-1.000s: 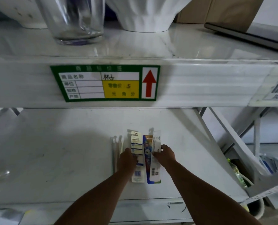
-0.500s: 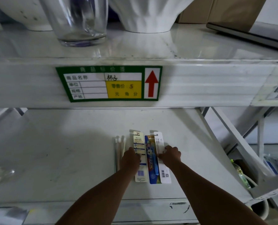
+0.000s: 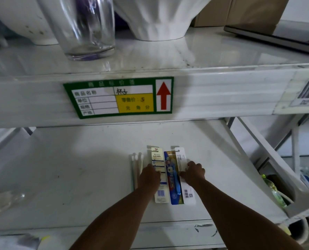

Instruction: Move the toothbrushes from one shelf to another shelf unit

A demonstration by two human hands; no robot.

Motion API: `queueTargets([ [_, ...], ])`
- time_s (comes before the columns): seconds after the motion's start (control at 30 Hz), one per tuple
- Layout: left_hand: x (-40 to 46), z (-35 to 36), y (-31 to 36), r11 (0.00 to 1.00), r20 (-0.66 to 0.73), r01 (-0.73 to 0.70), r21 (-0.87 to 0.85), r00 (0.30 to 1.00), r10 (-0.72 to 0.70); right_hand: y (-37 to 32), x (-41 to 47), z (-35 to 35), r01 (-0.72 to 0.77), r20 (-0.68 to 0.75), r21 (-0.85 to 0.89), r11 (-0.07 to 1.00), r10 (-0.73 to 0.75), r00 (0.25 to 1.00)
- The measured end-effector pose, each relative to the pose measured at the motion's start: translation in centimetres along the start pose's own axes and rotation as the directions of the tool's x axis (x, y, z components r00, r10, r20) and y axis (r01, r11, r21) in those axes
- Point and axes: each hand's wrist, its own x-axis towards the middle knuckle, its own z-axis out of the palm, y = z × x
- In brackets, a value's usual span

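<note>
A: Where are the toothbrushes lying?

B: On the lower white metal shelf, right of its middle. Three packs lie flat, side by side and touching: a cream card toothbrush pack on the left, a blue toothbrush pack with a cartoon print in the middle, and a white card toothbrush pack on the right, with their barcode ends toward the near edge. Just left of them lies a small bunch of loose pale toothbrushes.

A: And the hands?

B: The left hand rests on the cream pack, partly over the loose bunch; whether its fingers pinch anything I cannot tell. The right hand has curled fingers on the white pack's right edge, seemingly pinching it.

A: Above that?

B: The upper white shelf carries a clear drinking glass, a white ribbed ceramic bowl to its right, and on its front edge a green-bordered price label with a red arrow.
</note>
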Motion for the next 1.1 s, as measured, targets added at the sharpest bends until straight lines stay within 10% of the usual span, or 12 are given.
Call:
queueTargets([
  [0.37,1.5,-5.5,2.6,0.890,-0.102,-0.202,0.409,0.959,0.264,-1.8,0.8,-4.4,0.135,0.011,-0.144,0.980,-0.135,0.991],
  [0.7,2.6,-15.8,4.1,0.916,-0.056,-0.039,0.400,0.996,0.067,-13.8,-1.6,-7.4,0.417,-0.020,-0.294,0.860,-0.442,0.897],
  [1.1,-3.5,-27.5,-9.1,0.863,-0.271,0.374,0.340,0.918,-0.291,-25.7,-7.0,2.5,0.678,0.232,-0.336,0.654,-0.640,0.733],
])
